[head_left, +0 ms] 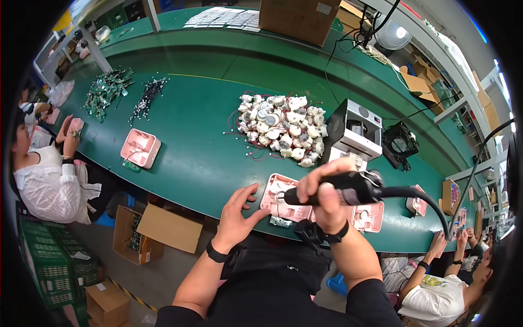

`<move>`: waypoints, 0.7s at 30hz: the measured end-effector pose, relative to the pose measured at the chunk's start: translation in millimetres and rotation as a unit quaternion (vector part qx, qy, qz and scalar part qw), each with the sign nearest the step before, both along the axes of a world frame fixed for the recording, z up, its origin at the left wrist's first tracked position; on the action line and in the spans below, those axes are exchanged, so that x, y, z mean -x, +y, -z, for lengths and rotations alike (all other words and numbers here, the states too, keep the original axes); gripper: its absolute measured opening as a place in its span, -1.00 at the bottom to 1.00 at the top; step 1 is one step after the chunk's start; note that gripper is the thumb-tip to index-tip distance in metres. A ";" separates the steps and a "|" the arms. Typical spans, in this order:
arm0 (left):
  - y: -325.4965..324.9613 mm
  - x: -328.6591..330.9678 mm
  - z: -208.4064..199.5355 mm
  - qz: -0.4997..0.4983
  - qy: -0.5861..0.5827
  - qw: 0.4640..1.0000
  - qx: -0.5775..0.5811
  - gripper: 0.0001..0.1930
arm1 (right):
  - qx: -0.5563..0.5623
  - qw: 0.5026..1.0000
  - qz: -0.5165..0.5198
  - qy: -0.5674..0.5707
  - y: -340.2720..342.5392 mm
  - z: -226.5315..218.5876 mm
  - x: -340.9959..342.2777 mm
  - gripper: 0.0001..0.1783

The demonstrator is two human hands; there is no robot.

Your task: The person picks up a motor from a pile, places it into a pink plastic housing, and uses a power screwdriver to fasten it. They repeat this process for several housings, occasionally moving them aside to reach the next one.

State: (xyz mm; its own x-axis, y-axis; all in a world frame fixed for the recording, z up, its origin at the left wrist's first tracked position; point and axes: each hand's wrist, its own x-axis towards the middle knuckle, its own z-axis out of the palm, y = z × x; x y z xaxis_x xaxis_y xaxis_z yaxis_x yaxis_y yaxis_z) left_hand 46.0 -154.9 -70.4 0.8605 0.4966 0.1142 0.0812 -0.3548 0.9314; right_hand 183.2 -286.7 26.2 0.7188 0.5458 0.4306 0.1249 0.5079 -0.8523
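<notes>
My right hand [329, 199] is wrapped round a black electric screwdriver [348, 188], which lies nearly level with its cable running off to the right. The screwdriver's front end is over a pink plastic housing [271, 191] at the table's near edge. A small white round part [280, 197] sits in the housing by the tool's nose. My left hand [237, 213] is beside the housing's left side, fingers spread, with the thumb at its lower left corner. Below that corner lies a green circuit board [280, 222]. The hand and tool hide much of the housing.
Another pink housing [369, 217] lies right of my right hand, and one more [140, 148] stands left. A pile of white motors [283, 128] with red wires is beyond, beside a grey-white machine [357, 131]. Co-workers sit at both ends of the green table [201, 125].
</notes>
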 end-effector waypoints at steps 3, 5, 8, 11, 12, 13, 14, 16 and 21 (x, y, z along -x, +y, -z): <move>4.6 1.2 7.4 0.033 0.007 0.999 -0.022 -0.23 | -0.055 0.998 -0.003 0.018 -13.0 -14.4 1.8 -0.53; 9.7 -0.7 9.4 0.054 0.013 0.998 -0.032 -0.18 | -0.048 0.998 -0.003 0.030 -18.5 -18.3 5.5 -0.51; 15.3 -5.4 2.7 0.069 0.013 0.997 -0.027 -0.06 | -0.030 0.998 -0.004 0.051 -32.5 -29.3 14.7 -0.46; 19.6 -16.1 -2.9 0.104 0.028 0.994 -0.021 0.01 | 0.018 0.998 0.037 0.051 -50.6 -40.2 23.4 -0.40; 20.7 -19.2 -4.1 0.119 0.035 0.992 -0.019 0.05 | 0.001 0.999 0.033 0.006 -52.8 -39.8 24.2 -0.41; 24.2 -19.4 -2.5 0.116 0.045 0.992 -0.014 0.05 | -0.022 0.999 0.022 -0.036 -50.6 -33.3 22.6 -0.41; 27.7 -20.0 -0.7 0.124 0.054 0.990 -0.032 0.05 | -0.018 0.999 0.018 -0.026 -45.8 -25.1 20.5 -0.41; 29.1 -27.7 -0.9 0.157 0.062 0.984 -0.057 0.04 | -0.027 0.999 0.009 -0.046 -35.9 -18.0 20.5 -0.43; 35.6 -30.3 5.1 0.190 0.086 0.976 -0.059 -0.01 | -0.008 0.995 -0.082 -0.048 -6.4 5.2 10.1 -0.45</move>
State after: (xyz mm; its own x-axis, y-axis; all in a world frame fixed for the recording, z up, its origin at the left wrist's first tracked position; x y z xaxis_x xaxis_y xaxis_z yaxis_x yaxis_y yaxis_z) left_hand 76.3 -119.3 -75.5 0.9915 0.1297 -0.0106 0.0738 -0.4936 0.8666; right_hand 173.1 -293.1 21.0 0.5760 0.6448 0.5024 0.1189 0.5420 -0.8319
